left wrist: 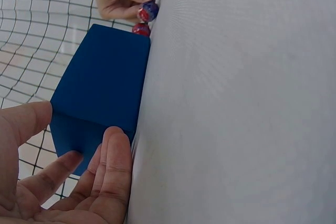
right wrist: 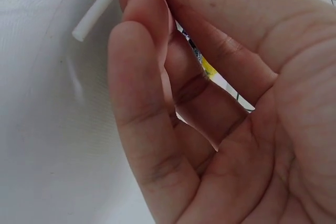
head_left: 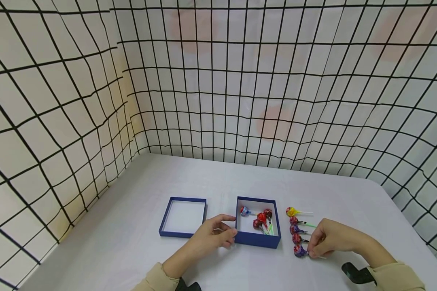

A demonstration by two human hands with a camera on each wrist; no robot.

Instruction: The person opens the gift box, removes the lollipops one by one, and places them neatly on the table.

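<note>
My right hand pinches the nearest lollipop, red and purple, at the near end of a column of lollipops. Its white stick pokes out past the fingers in the right wrist view. The left hand touches the left side of a blue box, with fingers spread and loosely bent in the left wrist view. Inside that box lie several lollipops, among them a red one and a blue one.
Left of the box, the blue-rimmed lid lies with its white inside up. Farther along the column are a yellow lollipop and a red one. Black netting over white walls surrounds the white table.
</note>
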